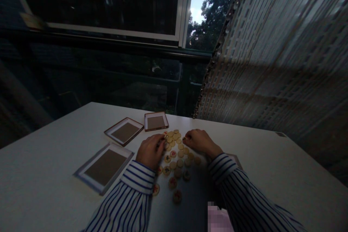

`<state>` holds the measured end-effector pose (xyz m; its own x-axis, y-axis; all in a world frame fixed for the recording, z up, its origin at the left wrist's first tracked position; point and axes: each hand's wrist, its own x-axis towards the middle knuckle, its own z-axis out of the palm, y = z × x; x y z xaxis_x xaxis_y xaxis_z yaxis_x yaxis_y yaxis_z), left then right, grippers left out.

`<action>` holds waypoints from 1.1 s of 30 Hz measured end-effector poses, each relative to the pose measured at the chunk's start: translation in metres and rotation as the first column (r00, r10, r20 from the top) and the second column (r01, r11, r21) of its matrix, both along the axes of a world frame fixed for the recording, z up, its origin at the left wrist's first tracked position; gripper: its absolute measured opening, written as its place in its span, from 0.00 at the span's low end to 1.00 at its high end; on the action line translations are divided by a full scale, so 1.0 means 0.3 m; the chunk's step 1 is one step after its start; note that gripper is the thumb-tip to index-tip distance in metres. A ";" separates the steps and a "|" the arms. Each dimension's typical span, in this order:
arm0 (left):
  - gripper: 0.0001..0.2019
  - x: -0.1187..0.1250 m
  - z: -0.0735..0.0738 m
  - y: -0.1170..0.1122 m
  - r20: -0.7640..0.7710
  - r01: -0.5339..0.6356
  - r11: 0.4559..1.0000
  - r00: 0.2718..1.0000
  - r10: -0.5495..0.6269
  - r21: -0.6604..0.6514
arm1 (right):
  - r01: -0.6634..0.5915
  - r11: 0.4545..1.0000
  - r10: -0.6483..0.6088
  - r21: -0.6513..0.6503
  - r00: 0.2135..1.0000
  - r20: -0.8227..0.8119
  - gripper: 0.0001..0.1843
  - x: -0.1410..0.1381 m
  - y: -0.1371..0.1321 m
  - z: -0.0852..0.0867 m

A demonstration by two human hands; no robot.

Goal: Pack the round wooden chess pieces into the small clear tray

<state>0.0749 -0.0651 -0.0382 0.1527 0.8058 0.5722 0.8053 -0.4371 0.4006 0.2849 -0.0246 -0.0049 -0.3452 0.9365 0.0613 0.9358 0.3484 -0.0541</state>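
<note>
Round pale Chinese chess pieces [178,173] lie spread over the table between my hands, some showing red or black characters and others plain side up. My left hand [150,150] is at the left edge of the spread, thumb and fingers curled; what they hold, if anything, is hidden. Just beyond its fingertips is a piece with a red mark [165,133]. Across from it, my right hand [199,141] pinches a small piece [184,138] at the far right of the group. Near my sleeves lie red-marked pieces [177,196].
On the white table [49,174] stand a large open box part [104,165], a second tray-like box part [124,132] and a smaller one [156,121]. Another flat item [235,160] is partly behind my right sleeve. A string curtain [261,72] hangs beyond the table's right side.
</note>
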 end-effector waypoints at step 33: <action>0.08 0.037 -0.019 0.002 -0.205 -0.025 0.996 0.979 0.007 -0.086 | -0.053 0.995 0.052 0.085 0.999 0.012 0.22 -0.044 -0.024 0.022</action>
<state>0.0861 -0.0645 -0.0438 0.2462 0.8544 0.4577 0.8805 -0.3945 0.2629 0.2716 -0.0319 0.0018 -0.3944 0.9088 0.1363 0.9166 0.3997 -0.0129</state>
